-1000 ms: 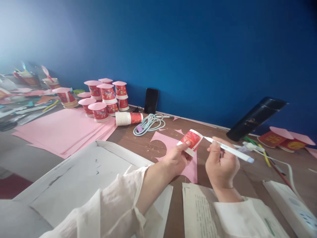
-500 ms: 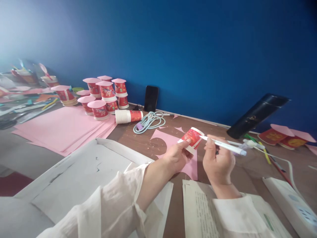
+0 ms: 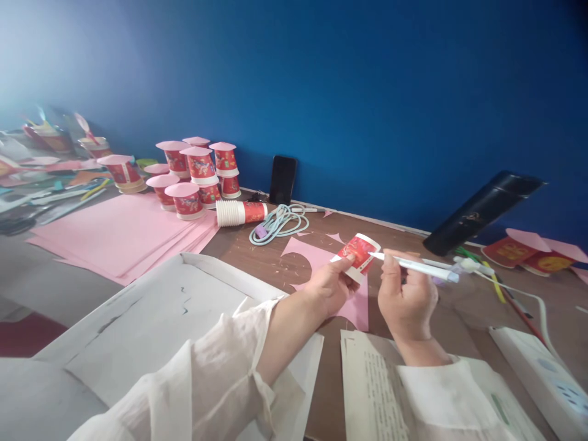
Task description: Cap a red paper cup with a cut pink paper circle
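Protruding far and right from the left hand (image 3: 329, 290), a red cup (image 3: 362, 248) is gripped; a white pen (image 3: 429, 268) is pinched by the right hand (image 3: 408, 301).

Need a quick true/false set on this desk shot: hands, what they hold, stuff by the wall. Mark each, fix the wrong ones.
1. The left hand holds a red-and-white paper cup. True.
2. The right hand holds a yellow wooden ruler. False: it holds a slim white pen.
3. A black rectangular phone stands by the blue wall. True.
4. The coiled pale-blue cable lies on top of the white power strip. False: the coiled pale-blue cable lies on the brown tabletop.
5. A nested stack of paper cups lies on its side. True.
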The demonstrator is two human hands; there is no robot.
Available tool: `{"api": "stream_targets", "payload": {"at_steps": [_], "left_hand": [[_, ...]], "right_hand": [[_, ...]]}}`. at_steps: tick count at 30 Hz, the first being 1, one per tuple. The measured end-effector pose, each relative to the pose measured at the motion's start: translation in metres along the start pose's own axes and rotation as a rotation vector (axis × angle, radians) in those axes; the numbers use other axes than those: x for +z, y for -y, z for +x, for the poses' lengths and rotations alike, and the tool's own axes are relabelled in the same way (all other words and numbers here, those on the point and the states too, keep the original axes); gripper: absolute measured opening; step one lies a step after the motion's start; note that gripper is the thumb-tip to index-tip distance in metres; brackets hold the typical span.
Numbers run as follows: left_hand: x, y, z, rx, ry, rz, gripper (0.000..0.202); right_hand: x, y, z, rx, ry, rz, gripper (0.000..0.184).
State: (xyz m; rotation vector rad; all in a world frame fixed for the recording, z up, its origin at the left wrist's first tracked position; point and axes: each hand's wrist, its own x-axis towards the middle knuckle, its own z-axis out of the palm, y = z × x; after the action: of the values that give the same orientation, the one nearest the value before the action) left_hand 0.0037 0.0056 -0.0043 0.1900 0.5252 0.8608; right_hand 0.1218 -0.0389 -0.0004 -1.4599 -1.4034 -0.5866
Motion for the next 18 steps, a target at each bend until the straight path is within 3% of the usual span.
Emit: {"api": "stream_targets", "payload": {"at_steps": [8, 18], "left_hand": [[0.0010, -0.0018, -0.0011, -0.008, -0.060, -0.038, 0.017], [0.0005, -0.0017, -0.0014, 0.019, -0.020, -0.007, 0.018]], "right_hand": [[0.0000, -0.0032, -0.0013, 0.080, -0.072, 0.056, 0.025], [0.0019, 0.0005, 0.0002, -0.011, -0.035, 0.044, 0.022]]}}
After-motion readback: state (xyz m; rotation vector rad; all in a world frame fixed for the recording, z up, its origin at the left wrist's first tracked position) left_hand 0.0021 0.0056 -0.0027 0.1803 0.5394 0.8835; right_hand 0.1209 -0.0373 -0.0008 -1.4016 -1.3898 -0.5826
